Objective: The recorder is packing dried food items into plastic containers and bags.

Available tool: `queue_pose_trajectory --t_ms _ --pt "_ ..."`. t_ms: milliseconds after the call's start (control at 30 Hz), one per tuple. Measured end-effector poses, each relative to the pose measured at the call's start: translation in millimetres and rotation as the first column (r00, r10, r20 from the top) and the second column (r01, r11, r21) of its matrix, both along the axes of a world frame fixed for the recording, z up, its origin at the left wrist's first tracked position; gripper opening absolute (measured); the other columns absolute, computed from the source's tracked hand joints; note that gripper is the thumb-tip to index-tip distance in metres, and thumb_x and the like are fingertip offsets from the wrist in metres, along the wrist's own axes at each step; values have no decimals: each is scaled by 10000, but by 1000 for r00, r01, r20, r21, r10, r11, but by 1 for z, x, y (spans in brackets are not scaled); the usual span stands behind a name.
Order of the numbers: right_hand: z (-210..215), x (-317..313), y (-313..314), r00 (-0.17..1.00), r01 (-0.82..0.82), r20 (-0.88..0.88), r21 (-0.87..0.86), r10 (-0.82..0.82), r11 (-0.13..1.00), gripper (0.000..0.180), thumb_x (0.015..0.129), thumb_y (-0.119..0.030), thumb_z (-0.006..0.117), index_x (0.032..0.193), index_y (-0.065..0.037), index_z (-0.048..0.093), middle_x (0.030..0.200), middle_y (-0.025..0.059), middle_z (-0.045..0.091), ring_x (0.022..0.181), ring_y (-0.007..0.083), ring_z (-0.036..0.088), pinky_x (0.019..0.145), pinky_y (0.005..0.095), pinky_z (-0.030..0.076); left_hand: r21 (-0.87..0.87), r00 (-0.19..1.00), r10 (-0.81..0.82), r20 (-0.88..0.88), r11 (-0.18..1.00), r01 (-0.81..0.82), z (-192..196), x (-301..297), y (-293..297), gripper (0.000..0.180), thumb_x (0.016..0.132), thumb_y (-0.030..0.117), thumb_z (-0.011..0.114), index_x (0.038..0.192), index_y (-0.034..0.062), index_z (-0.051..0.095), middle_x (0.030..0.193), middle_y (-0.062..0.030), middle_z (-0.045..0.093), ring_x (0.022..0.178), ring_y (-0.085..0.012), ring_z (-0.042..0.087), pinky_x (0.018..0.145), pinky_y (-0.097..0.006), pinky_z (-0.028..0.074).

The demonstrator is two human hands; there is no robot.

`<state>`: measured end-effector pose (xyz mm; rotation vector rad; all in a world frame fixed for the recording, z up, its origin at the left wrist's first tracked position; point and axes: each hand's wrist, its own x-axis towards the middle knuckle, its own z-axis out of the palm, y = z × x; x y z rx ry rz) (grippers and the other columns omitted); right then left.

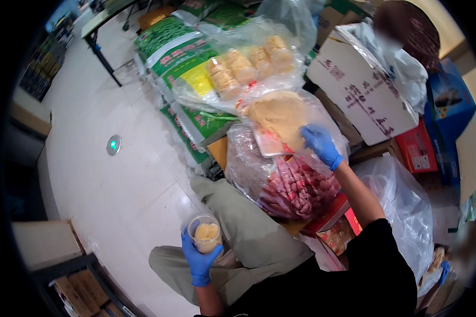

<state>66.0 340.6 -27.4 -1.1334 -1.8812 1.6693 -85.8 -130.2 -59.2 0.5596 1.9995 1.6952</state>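
My left hand (200, 257), in a blue glove, is wrapped round a clear round plastic jar (217, 248) above my knee. Pale yellow slices (207, 231) partly fill it, and its top is uncovered. My right hand (321, 143), also gloved in blue, is at the right side of an opened clear bag of tan, crisp-like food (277, 117). Its fingers are bent and close together; what they hold, if anything, is hidden. Beneath that bag lies a big clear sack of reddish-brown wrapped pieces (301, 185). Several filled clear jars (241, 67) lie in plastic beyond.
Green printed sacks (172, 47) are stacked at the far left of the bags. A white foam box (359, 87) leans at the right, with red (418, 148) and blue cartons (449, 100) beside it. A clear plastic bag (402, 206) lies by my right elbow. Pale tiled floor (127, 185) spreads leftward.
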Motion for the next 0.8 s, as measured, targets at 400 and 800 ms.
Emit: queue_pose_trajectory --t_ms 400,800 --pt "109 216 -93 712 371 -386 -504 -587 780 284 1037 -271 601 1198 -49 675 1060 40 738 628 63 548 587 217 462 225 983 -162 85 964 139 5 13 19 834 672 69 771 1452 -22 488 1357 -140 581 1246 -258 586 1100 -400 458" --pt "198 465 -299 90 207 -879 -444 -469 872 566 1083 -363 438 1492 28 447 1538 230 492 1171 313 672 893 394 560 337 796 -581 -172 724 601 59 134 89 880 684 179 892 1442 -5 484 1394 -143 561 1269 -274 564 1109 -401 440"
